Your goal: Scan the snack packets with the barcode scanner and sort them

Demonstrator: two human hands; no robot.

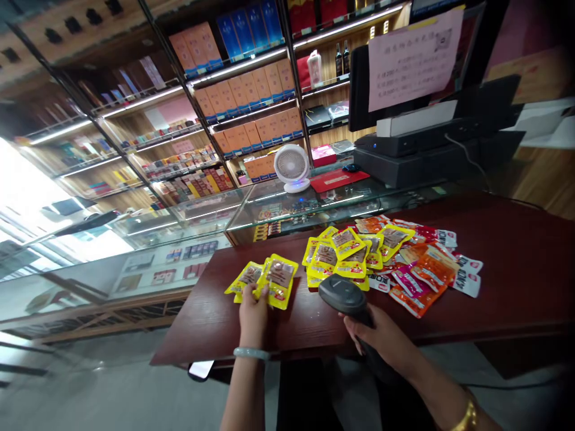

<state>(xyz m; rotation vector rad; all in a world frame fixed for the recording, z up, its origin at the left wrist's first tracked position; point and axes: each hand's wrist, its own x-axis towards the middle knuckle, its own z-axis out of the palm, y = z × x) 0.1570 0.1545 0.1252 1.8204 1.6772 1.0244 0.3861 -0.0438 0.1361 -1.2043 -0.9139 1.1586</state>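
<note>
My left hand (pixel 254 311) pinches the lower edge of a yellow snack packet (pixel 279 278) at the left part of the dark red table. Another yellow packet (pixel 248 275) lies under and beside it. My right hand (pixel 381 332) is wrapped round the handle of a black barcode scanner (pixel 344 294), whose head points to the left and away from me. Just beyond the scanner is a heap of yellow snack packets (pixel 345 242). Orange packets (pixel 433 266), a purple packet (pixel 411 284) and red-and-white ones lie jumbled to its right.
The wooden table (pixel 287 335) meets a glass display counter (pixel 265 206) at the back. A white fan (pixel 291 167) and a red folder (pixel 336 178) are on the glass. At the right stands a monitor (pixel 359 90) bearing a pink paper sign (pixel 413 60). A phone (pixel 200 370) shows below the table edge.
</note>
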